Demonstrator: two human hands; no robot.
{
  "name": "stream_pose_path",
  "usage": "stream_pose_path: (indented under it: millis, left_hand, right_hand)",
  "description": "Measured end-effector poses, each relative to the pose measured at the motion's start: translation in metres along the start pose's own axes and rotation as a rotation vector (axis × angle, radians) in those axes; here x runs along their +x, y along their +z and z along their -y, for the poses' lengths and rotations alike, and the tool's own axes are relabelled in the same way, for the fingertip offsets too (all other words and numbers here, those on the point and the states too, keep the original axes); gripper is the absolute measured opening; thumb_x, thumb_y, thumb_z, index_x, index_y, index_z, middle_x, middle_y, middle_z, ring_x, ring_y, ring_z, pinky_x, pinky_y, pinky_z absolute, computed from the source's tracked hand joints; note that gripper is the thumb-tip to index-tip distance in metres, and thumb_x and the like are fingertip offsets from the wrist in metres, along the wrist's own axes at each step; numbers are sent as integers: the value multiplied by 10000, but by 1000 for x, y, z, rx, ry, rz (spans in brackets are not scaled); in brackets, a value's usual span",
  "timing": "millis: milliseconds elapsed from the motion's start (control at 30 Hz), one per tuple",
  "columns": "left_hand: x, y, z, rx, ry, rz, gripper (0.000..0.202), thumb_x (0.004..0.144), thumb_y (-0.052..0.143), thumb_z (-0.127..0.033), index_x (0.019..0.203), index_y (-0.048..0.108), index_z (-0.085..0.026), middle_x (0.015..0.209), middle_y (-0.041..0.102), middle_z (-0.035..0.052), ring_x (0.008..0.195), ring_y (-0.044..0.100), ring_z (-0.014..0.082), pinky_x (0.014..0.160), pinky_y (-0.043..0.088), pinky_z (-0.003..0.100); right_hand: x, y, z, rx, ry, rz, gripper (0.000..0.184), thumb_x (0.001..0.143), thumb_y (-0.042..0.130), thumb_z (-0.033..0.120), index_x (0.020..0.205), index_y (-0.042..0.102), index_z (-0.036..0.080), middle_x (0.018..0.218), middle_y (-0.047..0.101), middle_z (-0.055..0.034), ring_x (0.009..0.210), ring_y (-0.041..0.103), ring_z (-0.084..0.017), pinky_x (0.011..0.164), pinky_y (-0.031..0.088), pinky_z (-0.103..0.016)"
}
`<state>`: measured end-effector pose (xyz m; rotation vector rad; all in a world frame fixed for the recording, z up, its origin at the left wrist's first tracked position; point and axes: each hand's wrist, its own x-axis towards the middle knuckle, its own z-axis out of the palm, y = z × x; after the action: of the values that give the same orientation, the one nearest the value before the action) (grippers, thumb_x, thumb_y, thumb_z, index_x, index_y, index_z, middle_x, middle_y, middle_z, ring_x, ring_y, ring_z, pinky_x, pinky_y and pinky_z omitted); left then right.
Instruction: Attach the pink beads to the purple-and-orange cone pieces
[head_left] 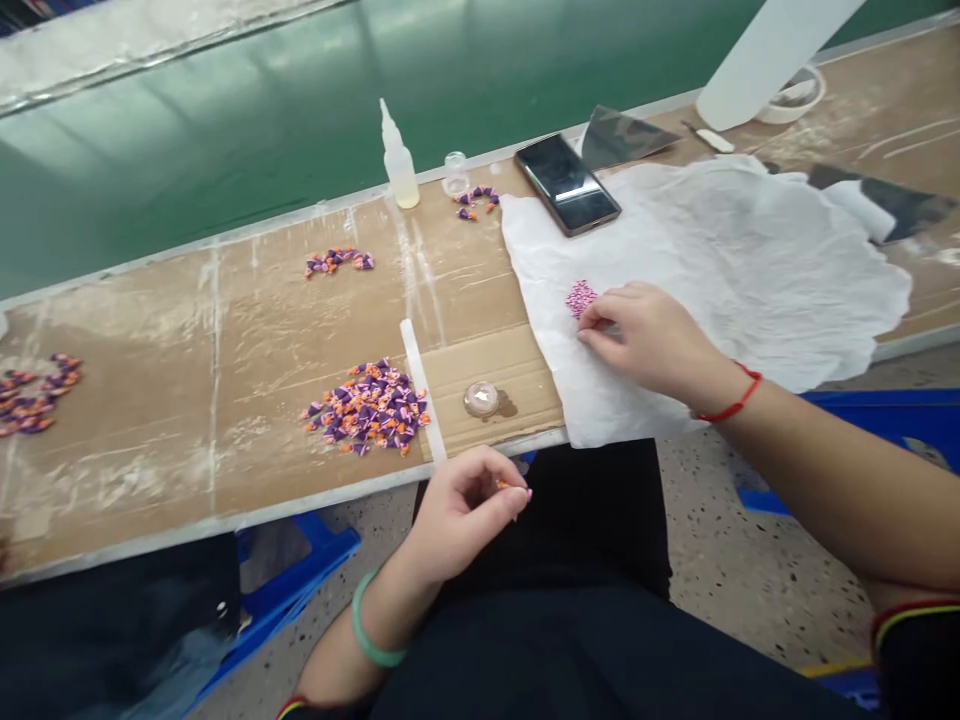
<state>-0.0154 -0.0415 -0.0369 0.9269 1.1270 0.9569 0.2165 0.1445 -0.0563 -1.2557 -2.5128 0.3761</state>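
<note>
1. One small orange-and-pink piece is pinched between the fingers of the left hand.
2. Fingers of the right hand sit close together at the pink heap on white paper; their grip cannot be told.
3. Work seems partway: many pieces lie in a pile on the counter; pink bits are left.

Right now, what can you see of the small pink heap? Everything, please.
The pink heap is a loose, low cluster of tiny bits in mixed pink and white, with a ragged outline. The bits are too small to tell their shape or material. It lies on the left part of the wrinkled white sheet, nearer the wearer than the phone and apart from it. The right hand has its fingertips at the heap's near edge; whether they touch it, I can't tell.
</note>
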Motion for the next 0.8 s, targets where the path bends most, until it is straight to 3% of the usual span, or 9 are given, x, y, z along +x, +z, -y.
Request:
stream_pose_path:
  millis: [200, 267, 333, 400, 467, 600, 800]
  left_hand:
    - [-2, 0, 0, -16, 15, -3, 390, 826, 737, -528, 735, 646, -160, 623, 602, 14, 539, 494, 102, 523, 387, 223]
    - [3, 0, 0, -26, 57, -37, 382, 861, 711, -514, 720, 654, -163, 595, 604, 11, 520, 503, 101, 511, 396, 222]
    - [12, 4, -3, -47, 105, -104, 361, 871, 711, -496, 733, 677, -165, 586, 619, 9, 502, 517, 100, 493, 406, 219]
    - [21, 13, -7, -89, 168, -163, 309, 851, 744, -475, 835, 729, -166, 599, 642, 5, 501, 544, 102, 482, 422, 214]
    - [29, 24, -13, -153, 241, -179, 316, 835, 770, -448, 998, 761, -177, 608, 652, -6, 513, 572, 103, 488, 444, 208]
    - [34, 42, -18, -275, 324, -120, 344, 853, 767, -386, 1155, 759, -221, 589, 622, -38, 514, 578, 83, 522, 474, 198]
    - [28, 45, -19, -418, 211, -55, 369, 779, 817, -433, 1065, 781, -204, 565, 594, -40, 443, 499, 66, 422, 370, 201]
  right_hand:
    - [2, 1, 6, 10, 56, 17, 107, 816, 547, 155, 719, 544, 201, 806, 649, -127, 828, 542, -285, 847, 438, -467]
    - [-2, -7, 20, 198, 98, 10, 113, 832, 540, 163, 729, 519, 205, 787, 618, -93, 805, 529, -252, 826, 438, -439]
    - [-10, -18, 39, 536, 122, 46, 108, 904, 533, 233, 799, 532, 204, 794, 591, -50, 768, 521, -205, 759, 448, -376]
    - [-21, -27, 60, 848, 111, 35, 141, 954, 548, 314, 864, 542, 206, 816, 565, -24, 763, 514, -174, 712, 443, -327]
    - [-30, -33, 79, 1001, 55, -33, 149, 971, 567, 321, 875, 538, 211, 821, 533, -11, 768, 499, -158, 701, 431, -304]
    - [-41, -33, 100, 959, -95, -174, 108, 982, 554, 241, 879, 525, 224, 826, 500, -1, 769, 477, -152, 709, 416, -309]
    - [-42, -23, 104, 755, -231, -377, 93, 964, 552, 168, 929, 528, 251, 858, 525, -20, 862, 528, -190, 791, 459, -379]
